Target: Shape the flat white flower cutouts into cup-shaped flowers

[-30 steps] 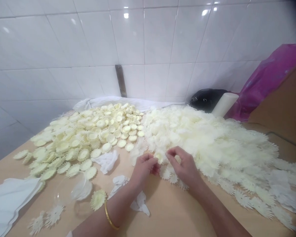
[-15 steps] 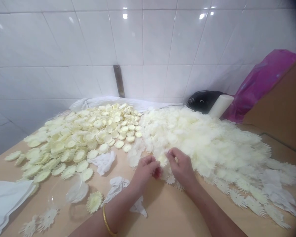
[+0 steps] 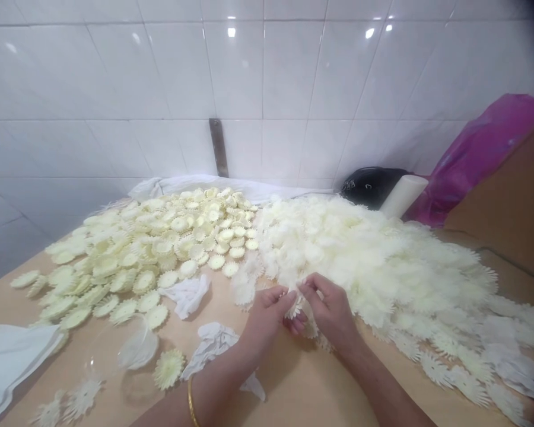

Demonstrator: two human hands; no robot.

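Table (image 3: 293,394): backed by tiled wall (image 3: 289,71) at twelve o'clock
Left grip (image 3: 269,314): scalloped disc (image 3: 295,308) pinched
Right grip (image 3: 331,305): pressed together, contents cannot be told

The left hand (image 3: 264,317) holds a pale, petal-edged piece (image 3: 295,309) in its fingers; the right hand (image 3: 333,311) is close beside it. On the counter (image 3: 298,391), thick yellowish discs (image 3: 160,237) heap at left, thin notched pieces (image 3: 374,255) at right. A white roll (image 3: 404,196) leans at far right, near magenta plastic (image 3: 485,148).
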